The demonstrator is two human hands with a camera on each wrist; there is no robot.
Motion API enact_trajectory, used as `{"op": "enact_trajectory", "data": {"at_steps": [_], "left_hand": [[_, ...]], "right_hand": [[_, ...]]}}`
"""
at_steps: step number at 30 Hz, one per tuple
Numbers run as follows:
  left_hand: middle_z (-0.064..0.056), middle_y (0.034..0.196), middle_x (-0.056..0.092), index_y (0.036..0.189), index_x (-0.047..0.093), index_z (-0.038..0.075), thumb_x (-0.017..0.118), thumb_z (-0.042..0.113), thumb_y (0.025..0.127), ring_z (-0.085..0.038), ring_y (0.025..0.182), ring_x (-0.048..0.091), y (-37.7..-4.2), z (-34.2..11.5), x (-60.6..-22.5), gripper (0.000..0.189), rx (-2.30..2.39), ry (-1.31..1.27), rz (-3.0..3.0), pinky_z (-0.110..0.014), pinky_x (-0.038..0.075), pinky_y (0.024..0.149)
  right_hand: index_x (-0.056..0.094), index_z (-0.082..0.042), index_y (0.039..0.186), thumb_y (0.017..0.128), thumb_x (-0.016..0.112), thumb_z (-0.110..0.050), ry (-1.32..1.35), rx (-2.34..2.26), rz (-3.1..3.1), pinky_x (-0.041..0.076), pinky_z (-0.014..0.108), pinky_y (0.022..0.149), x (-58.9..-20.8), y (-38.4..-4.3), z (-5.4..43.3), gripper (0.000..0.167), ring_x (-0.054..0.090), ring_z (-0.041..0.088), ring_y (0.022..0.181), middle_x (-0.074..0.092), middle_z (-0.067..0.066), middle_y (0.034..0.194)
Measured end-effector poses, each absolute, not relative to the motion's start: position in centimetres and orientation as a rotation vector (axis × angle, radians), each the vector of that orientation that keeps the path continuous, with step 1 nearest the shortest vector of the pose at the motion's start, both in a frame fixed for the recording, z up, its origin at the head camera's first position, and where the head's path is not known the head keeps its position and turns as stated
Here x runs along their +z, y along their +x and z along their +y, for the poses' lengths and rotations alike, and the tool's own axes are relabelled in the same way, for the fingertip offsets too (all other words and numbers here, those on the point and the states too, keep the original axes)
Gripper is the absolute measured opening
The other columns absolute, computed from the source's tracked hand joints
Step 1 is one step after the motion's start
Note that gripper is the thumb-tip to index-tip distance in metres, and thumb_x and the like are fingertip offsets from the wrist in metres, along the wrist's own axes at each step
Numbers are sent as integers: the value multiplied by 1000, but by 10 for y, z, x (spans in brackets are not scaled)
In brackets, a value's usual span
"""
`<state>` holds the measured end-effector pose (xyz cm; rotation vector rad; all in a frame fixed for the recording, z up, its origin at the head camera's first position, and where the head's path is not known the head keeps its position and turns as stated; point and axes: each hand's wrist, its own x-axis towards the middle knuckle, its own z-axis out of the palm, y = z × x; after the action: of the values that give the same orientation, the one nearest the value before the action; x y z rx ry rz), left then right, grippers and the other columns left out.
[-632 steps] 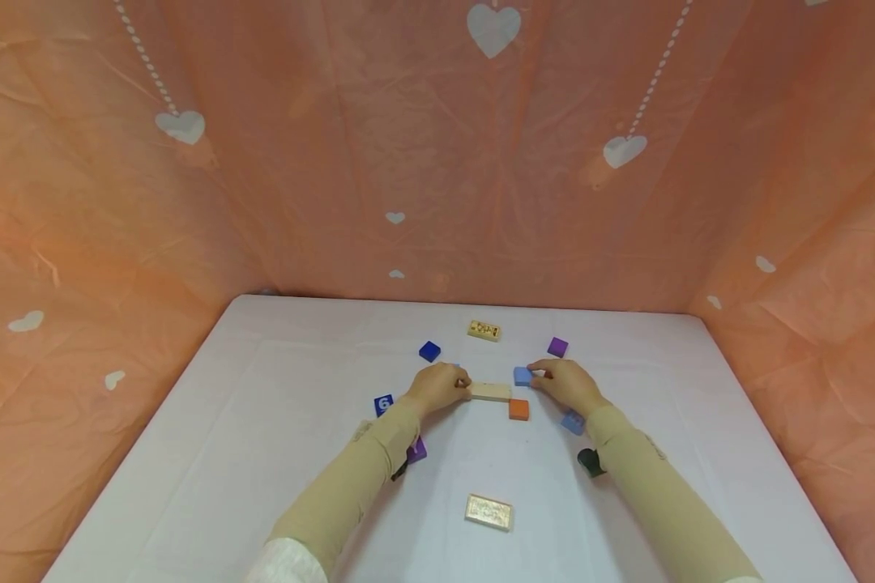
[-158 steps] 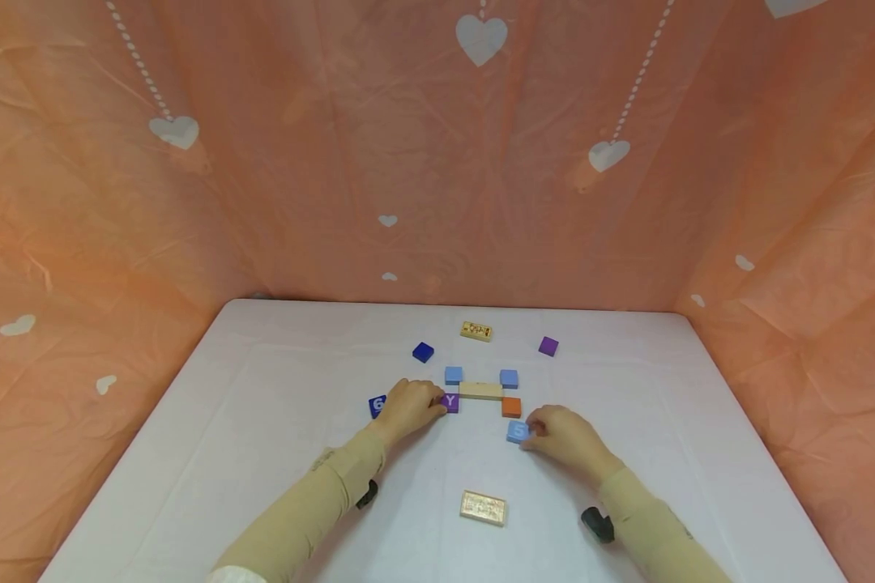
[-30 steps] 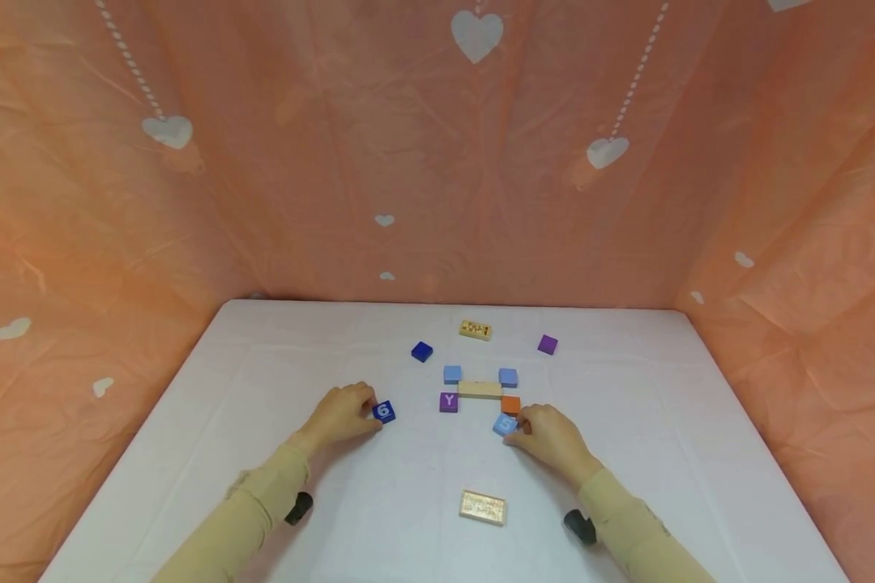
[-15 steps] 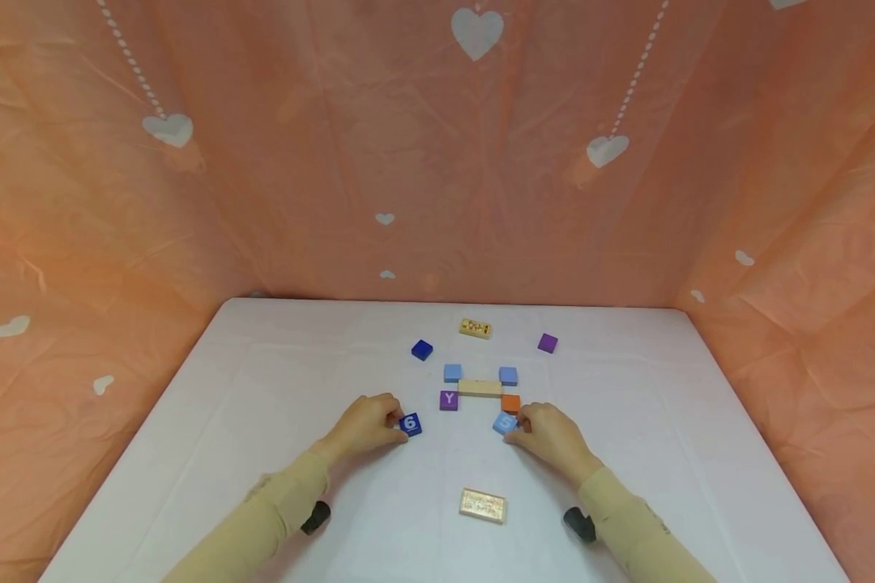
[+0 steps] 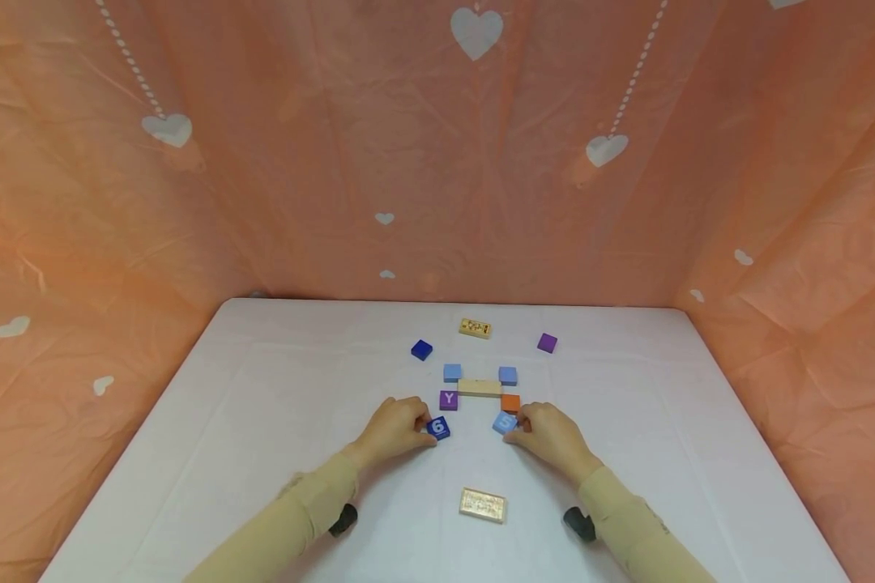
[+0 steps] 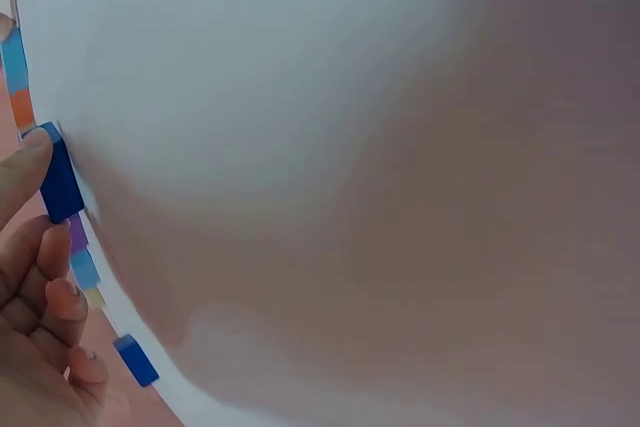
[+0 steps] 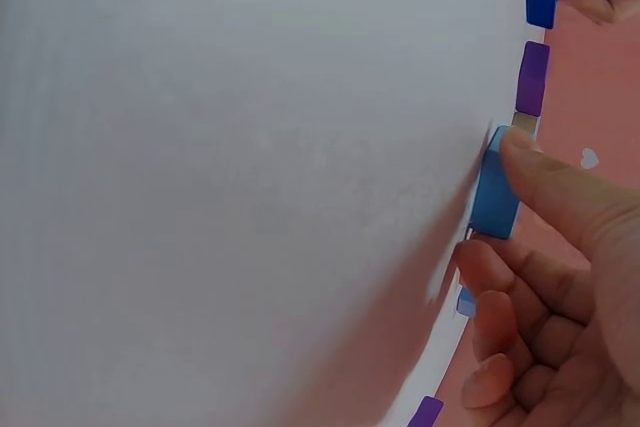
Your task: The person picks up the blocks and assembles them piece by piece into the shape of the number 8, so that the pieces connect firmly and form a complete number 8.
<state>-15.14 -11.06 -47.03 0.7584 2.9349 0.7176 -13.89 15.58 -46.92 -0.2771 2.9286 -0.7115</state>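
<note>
1. The left hand [image 5: 397,427] lies on the white worktop [image 5: 262,421], its grip pinched on the dark blue "6" tile [image 5: 438,427], which lies flat just below the purple "Y" tile [image 5: 448,399].
2. The right hand [image 5: 550,433] has its grip clamped on the light blue "5" tile [image 5: 505,423], thumb on its near edge, just below the orange tile [image 5: 510,402].
3. A plain wooden bar [image 5: 479,388] lies between the purple and orange tiles, with two light blue tiles [image 5: 452,372] just behind its ends.
4. Farther back lie a dark blue tile [image 5: 421,350], a printed wooden block [image 5: 475,328] and a purple tile [image 5: 547,343].
5. Another printed wooden block [image 5: 483,505] lies nearest the person, between the forearms.
</note>
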Motion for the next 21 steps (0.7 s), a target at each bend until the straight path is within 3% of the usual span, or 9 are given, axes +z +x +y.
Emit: {"op": "enact_trajectory", "data": {"at_steps": [21], "left_hand": [[7,65,50,78,63,13,78,32,72,-6,60,41,-155,-83,-471,25,622,698,2983,-22,29,64]], "right_hand": [[67,-10,87,75,76,-33,-235,-713,2921,38,25,60,-468,-139,155,27,45,12,64,51,-3,66]]}}
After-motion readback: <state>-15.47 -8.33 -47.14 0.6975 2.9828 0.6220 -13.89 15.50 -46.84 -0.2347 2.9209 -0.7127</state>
